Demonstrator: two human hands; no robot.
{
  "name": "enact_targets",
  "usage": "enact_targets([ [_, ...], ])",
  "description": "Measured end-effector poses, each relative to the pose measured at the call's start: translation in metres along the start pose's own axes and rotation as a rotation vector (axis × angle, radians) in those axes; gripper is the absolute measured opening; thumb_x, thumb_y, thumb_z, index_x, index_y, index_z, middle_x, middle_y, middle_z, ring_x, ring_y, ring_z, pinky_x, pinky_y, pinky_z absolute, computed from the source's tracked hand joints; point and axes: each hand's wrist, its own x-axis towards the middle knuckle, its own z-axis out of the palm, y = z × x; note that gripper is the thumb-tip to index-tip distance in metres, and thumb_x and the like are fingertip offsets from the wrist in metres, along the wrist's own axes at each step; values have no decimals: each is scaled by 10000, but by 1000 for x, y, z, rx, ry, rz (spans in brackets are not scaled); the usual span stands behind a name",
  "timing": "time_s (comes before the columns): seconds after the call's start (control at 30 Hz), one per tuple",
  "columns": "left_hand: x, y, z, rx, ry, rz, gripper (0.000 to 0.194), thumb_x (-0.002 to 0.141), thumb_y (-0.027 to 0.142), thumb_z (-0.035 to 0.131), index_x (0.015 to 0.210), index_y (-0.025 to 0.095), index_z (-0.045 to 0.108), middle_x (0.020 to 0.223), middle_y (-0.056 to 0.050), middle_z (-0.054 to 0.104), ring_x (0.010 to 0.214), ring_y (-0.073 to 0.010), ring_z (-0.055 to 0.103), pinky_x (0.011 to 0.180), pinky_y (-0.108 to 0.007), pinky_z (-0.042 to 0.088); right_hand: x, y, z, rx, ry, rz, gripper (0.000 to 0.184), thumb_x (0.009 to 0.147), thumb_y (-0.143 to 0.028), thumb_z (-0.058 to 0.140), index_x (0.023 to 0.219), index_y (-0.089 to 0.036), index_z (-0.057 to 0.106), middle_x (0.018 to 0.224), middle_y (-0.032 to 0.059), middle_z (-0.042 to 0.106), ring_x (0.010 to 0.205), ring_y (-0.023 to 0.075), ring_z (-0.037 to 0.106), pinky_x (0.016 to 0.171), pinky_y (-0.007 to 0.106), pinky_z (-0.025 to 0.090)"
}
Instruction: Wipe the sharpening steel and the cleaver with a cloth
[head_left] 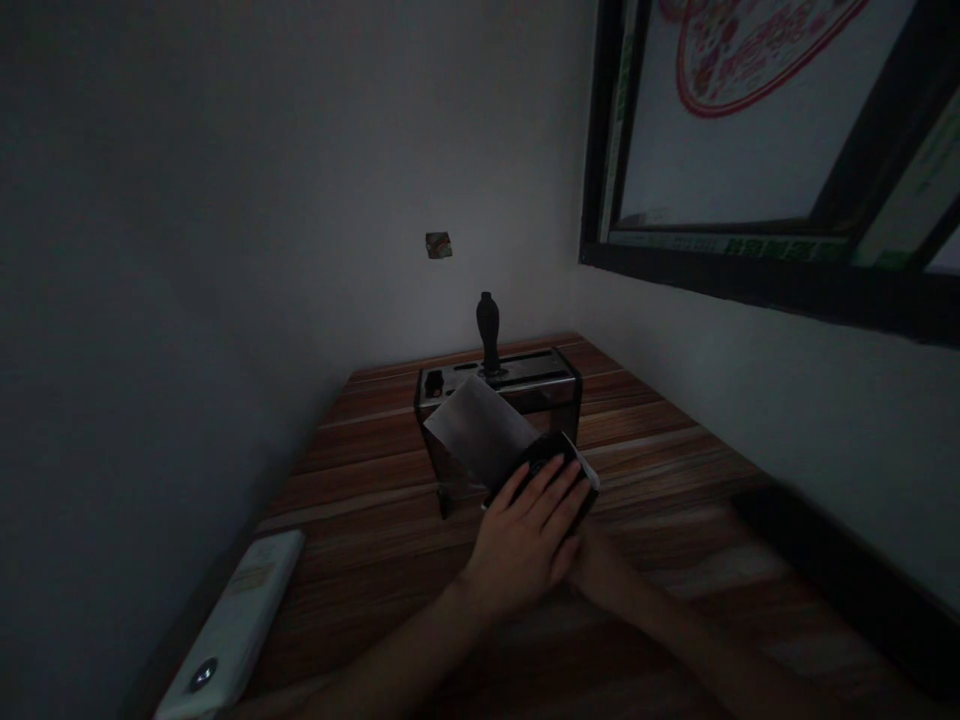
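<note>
My left hand (529,530) lies over a black, flat piece with a pale edge (564,447), its fingers bent across it. From under that piece a flat grey rectangular sheet (480,425), shaped like a cleaver blade, sticks out to the upper left. Behind and below the left hand is my right hand (592,565); its fingers are hidden. Just beyond stands a knife block (540,366) with a metal top and dark sides. A dark handle (488,325) rises upright from its top. The sheet's tip overlaps the block's front in view.
The wood-grained tabletop (360,460) runs into a corner between pale walls. At the left edge lies a long white device (247,610) with a round button. A black flat object (832,570) lies along the right wall, below a dark-framed window (720,245).
</note>
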Motion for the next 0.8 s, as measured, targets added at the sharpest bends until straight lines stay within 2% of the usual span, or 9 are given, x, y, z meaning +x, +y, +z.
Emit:
enact_targets([
  [0.07,1,-4,-2,-1,5,-26,509,905,361,374,1382,186,334,1470,-8,308,1370,-183,213,1119,-381,187,2,-9,-5,-6,-49,55,413,742,-241,531,1136,-125,575,1079,177,639,953,305,614,787,414,488],
  [0.13,3,-9,-5,-6,6,-57,499,909,347,367,1380,186,336,1472,-3,301,1370,-183,212,1122,-387,180,3,-18,-9,-2,-100,106,298,739,-254,549,994,-120,622,933,143,673,819,271,635,703,370,494],
  [0.23,6,-20,-12,-5,10,-112,474,910,270,356,1377,188,341,1468,-4,310,1368,-184,220,1122,-403,177,3,-25,-12,-6,-114,108,189,756,-277,571,870,-136,622,828,79,667,752,219,611,671,310,465],
  [0.37,10,-43,-25,2,50,-175,482,893,161,342,1375,172,343,1447,-37,354,1360,-192,244,1118,-420,175,3,-23,-11,-57,-111,89,177,771,-315,587,819,-145,599,731,24,623,662,164,554,588,248,408],
  [0.53,15,-69,-40,8,91,-235,464,900,152,346,1363,174,359,1442,-42,364,1362,-195,239,1117,-431,163,2,-23,-11,-76,-119,126,197,774,-338,593,698,-165,537,582,-28,504,540,118,480,485,209,336],
  [0.63,17,-76,-44,18,122,-272,459,904,153,347,1362,180,357,1440,-46,368,1362,-194,240,1114,-435,174,2,-25,-12,-52,-146,149,200,784,-347,582,702,-174,525,549,-39,469,505,112,465,465,205,322],
  [0.8,18,-78,-43,21,149,-279,457,903,166,355,1359,188,361,1433,-54,378,1359,-211,248,1107,-446,180,4,-23,-10,-63,-118,138,216,765,-341,591,662,-175,499,589,-28,483,556,118,470,500,210,330],
])
